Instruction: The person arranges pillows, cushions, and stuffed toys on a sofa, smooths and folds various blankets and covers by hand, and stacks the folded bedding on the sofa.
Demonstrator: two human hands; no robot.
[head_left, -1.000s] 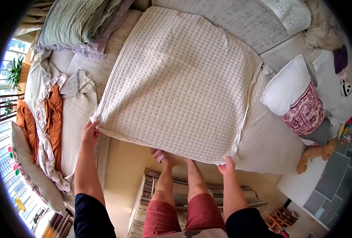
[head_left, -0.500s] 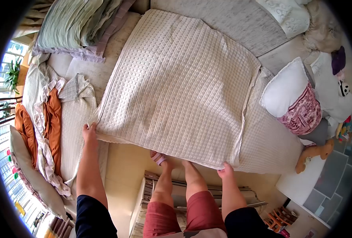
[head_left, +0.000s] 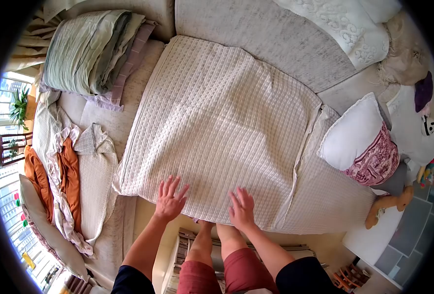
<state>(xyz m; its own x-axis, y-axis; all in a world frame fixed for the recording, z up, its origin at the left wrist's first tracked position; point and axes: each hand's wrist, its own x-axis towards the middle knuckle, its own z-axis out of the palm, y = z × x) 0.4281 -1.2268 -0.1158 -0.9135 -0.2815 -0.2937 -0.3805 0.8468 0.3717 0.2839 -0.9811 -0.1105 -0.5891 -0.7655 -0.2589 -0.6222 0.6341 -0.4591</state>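
Observation:
A cream waffle-textured cover [head_left: 212, 122] lies over the sofa seat, with soft ridges across its middle and right part. My left hand [head_left: 171, 198] is open, fingers spread, over the cover's front edge, left of centre. To its right, my right hand [head_left: 242, 208] is also open with fingers apart, over the same edge. Neither hand holds anything; whether the palms touch the fabric cannot be told. The cover's left front corner [head_left: 120, 183] hangs at the seat edge. Another light cover [head_left: 324, 196] shows beneath it at the right.
Folded quilts [head_left: 87, 54] are stacked at the upper left. Orange clothing [head_left: 69, 181] lies on the left seat. A white and red patterned cushion [head_left: 361, 142] and a brown plush toy [head_left: 388, 205] are at the right. A wooden-slatted table [head_left: 295, 251] stands behind my legs.
Both hands have let go of the cover's front corners and moved inward, opening over its front edge. The front edge hangs lower, and the view has tilted up slightly.

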